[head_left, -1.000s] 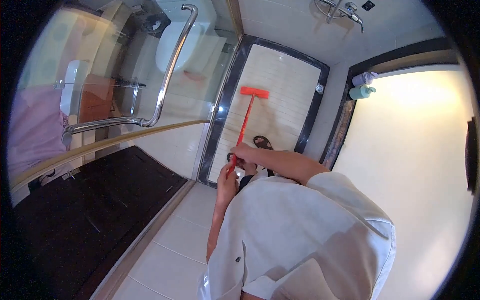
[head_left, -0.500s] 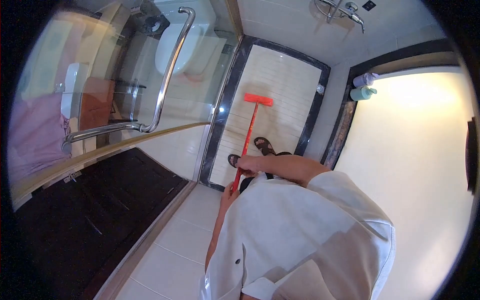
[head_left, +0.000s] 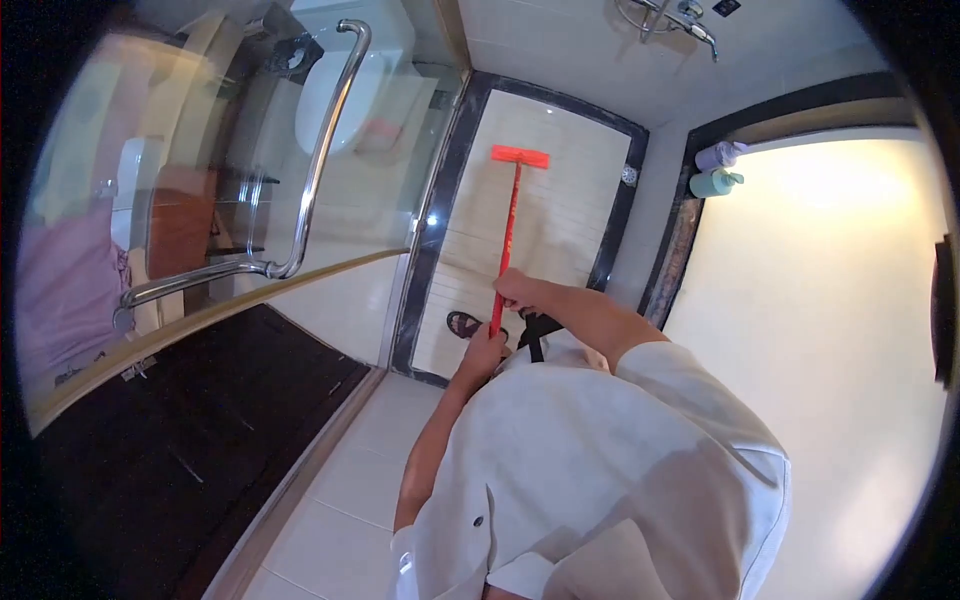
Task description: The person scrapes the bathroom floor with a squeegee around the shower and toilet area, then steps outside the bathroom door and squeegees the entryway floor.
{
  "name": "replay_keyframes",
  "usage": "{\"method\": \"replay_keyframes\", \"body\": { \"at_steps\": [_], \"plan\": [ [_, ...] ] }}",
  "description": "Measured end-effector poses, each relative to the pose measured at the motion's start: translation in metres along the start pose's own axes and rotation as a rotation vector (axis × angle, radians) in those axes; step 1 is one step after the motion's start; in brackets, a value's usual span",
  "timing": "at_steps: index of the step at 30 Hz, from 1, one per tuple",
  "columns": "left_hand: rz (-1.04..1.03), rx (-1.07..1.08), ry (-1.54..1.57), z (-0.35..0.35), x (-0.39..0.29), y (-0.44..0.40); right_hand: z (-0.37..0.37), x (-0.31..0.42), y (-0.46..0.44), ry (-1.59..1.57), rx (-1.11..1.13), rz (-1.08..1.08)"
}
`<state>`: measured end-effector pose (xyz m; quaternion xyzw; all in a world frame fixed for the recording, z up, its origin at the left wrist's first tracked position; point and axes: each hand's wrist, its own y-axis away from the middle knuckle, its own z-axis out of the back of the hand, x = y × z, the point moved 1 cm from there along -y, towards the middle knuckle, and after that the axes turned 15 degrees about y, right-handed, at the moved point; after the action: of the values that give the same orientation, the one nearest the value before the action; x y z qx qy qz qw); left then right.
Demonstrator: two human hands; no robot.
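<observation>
A red long-handled floor brush [head_left: 508,225] reaches forward from my body, its wide flat head [head_left: 520,156] on the pale ribbed shower floor [head_left: 570,130]. Bristles under the head cannot be made out. My right hand [head_left: 515,288] is closed round the middle of the handle. Lower down, near my waist, my left hand [head_left: 483,352] grips the handle's end. A dark sandal [head_left: 463,324] on my foot shows just left of the handle.
Dark stone curbs [head_left: 445,215] frame the shower floor. On the left are a glass door with a bent chrome handle [head_left: 318,170] and a dark door panel [head_left: 180,440]. Two bottles [head_left: 714,183] stand on the right ledge. A shower tap [head_left: 665,15] is fixed to the far wall.
Both hands have moved forward, pushing the brush head farther along the floor toward the far wall. My view has shifted slightly.
</observation>
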<state>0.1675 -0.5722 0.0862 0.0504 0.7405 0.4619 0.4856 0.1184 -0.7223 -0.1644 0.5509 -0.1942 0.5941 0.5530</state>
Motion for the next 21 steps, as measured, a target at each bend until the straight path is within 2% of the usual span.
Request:
{"method": "replay_keyframes", "body": {
  "at_steps": [2,3,5,6,10,14,17,19,20,21],
  "plan": [
    [0.044,0.091,-0.097,0.008,-0.023,0.021,-0.010,0.022,-0.002,-0.358,-0.059,-0.452],
    [0.052,0.089,-0.099,0.016,-0.005,0.023,-0.008,0.036,-0.001,-0.365,-0.055,-0.451],
    [-0.053,-0.092,-0.313,0.035,0.057,0.024,-0.024,0.076,-0.005,-0.440,0.031,-0.546],
    [-0.045,-0.102,-0.275,0.044,0.077,0.038,-0.027,0.096,-0.009,-0.473,0.076,-0.593],
    [-0.001,-0.126,-0.191,0.056,0.091,0.054,-0.034,0.164,0.005,-0.591,0.260,-0.781],
    [0.054,-0.138,-0.105,0.059,0.089,0.065,-0.030,0.188,0.009,-0.586,0.374,-0.687],
    [0.081,-0.131,-0.038,0.053,0.079,0.069,-0.021,0.185,0.002,-0.548,0.265,-0.743],
    [0.096,-0.118,0.004,0.047,0.071,0.071,-0.018,0.161,-0.012,-0.423,0.020,-0.830],
    [0.144,-0.109,-0.006,0.038,0.051,0.063,-0.011,0.140,-0.012,-0.419,0.015,-0.835],
    [0.192,-0.099,-0.018,0.027,0.029,0.049,0.003,0.117,-0.010,0.249,0.040,-0.322]
  ]
}}
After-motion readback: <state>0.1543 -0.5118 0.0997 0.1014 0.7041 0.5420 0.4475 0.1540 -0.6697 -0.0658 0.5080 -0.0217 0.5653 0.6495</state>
